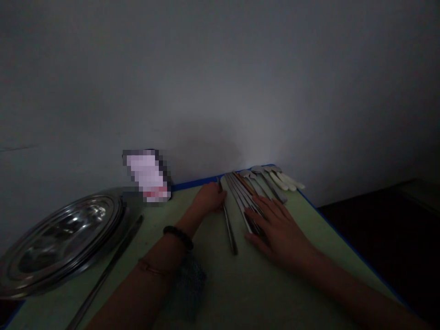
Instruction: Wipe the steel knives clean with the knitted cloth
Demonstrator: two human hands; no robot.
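Observation:
My left hand (209, 198) is closed at the far end of a slim metal utensil (229, 231), which lies lengthwise on the table; its tip is partly hidden by my fingers, so its exact kind is unclear. Just to the right runs a row of thin metal chopsticks (237, 195). Over their near ends rests my right hand (275, 224), palm down with fingers spread, hiding part of them. Beyond its fingertips are brown chopsticks (243, 182), metal spoons (264, 181) and white-handled spoons (287, 180).
Shiny stacked metal trays (115, 220) stand at the left, with a long metal utensil (106, 270) beside them. A blurred-out phone (147, 176) leans on the wall (220, 82). Bluish netting (192, 279) lies under my left forearm. The green table (275, 293) has a blue edge.

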